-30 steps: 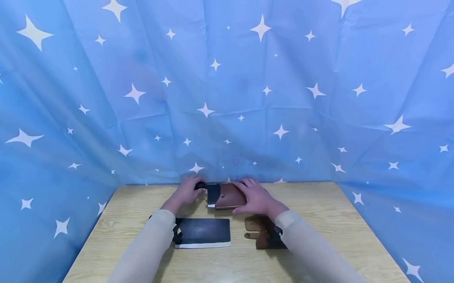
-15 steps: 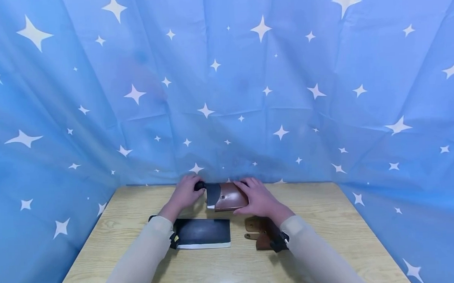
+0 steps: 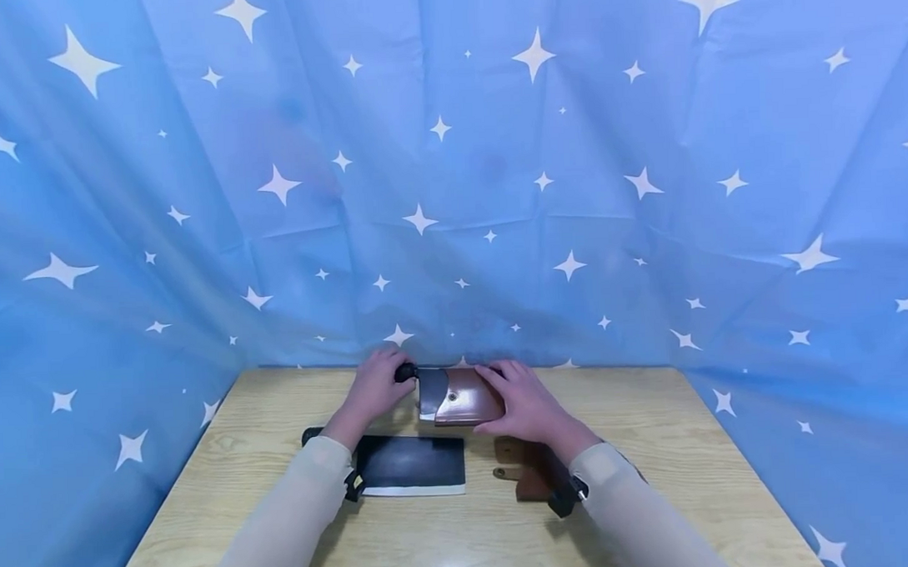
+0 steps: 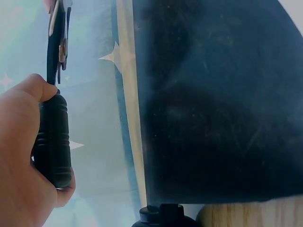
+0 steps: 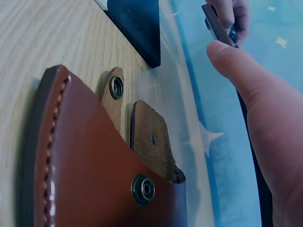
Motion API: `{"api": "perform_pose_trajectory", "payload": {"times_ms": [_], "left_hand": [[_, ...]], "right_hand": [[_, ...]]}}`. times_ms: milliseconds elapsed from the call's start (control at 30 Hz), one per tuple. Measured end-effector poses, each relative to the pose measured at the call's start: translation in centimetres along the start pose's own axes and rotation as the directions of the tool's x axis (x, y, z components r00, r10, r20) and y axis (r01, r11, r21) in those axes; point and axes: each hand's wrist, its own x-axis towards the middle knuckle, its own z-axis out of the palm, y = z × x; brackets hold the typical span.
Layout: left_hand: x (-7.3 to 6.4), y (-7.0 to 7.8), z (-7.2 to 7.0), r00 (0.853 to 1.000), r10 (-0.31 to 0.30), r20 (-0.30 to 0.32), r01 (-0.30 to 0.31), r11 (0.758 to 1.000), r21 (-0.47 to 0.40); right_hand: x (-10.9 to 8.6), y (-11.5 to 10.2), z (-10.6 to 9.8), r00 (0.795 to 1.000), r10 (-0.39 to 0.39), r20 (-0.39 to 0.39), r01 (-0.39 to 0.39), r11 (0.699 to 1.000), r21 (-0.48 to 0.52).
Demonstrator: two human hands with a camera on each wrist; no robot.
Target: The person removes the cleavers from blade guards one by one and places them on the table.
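Note:
Near the far edge of the table, my left hand grips the black handle of a cleaver, its thumb lying along the handle's top end. A brown leather sheath covers most of that cleaver's dark blade; a strip of blade shows at the handle side. My right hand holds the sheath's right end between thumb and fingers. Closer to me lies a second cleaver, its blade bare, partly behind the left forearm. Under the right wrist is a second brown leather sheath with loose snap straps.
The pale wood table ends at the back against a blue curtain with white stars. Dark wrist devices sit low over the second sheath and beside the second cleaver's handle.
Both hands keep their hold. The sheathed cleaver has tilted slightly, and its leather catches more light. The head view has shifted a little.

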Motion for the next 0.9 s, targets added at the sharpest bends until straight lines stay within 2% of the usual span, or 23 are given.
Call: {"api": "perform_pose_trajectory", "payload": {"times_ms": [300,600,833,900], "left_hand": [[-0.2,0.4,-0.4,1.0,0.003,0.001,-0.003,1.0,0.0],[-0.3,0.0,-0.2,1.0,-0.016,-0.001,0.016,1.0,-0.006],[0.5,-0.7,-0.7,1.0,0.004,-0.013,-0.004,1.0,-0.018],[0.6,-0.7,-0.8,1.0,0.007,0.006,-0.007,1.0,-0.021]], "right_hand": [[-0.5,0.2,-0.5,1.0,-0.029,-0.011,0.028,1.0,-0.005],[-1.2,1.2,-0.9,1.0,0.004,0.008,-0.004,1.0,-0.003],[-0.8,2.2,-1.6,1.0,-0.012,-0.02,0.012,1.0,0.003],[-0.9,2.2,-1.8,1.0,-0.005,-0.007,0.005,1.0,0.018]]}}
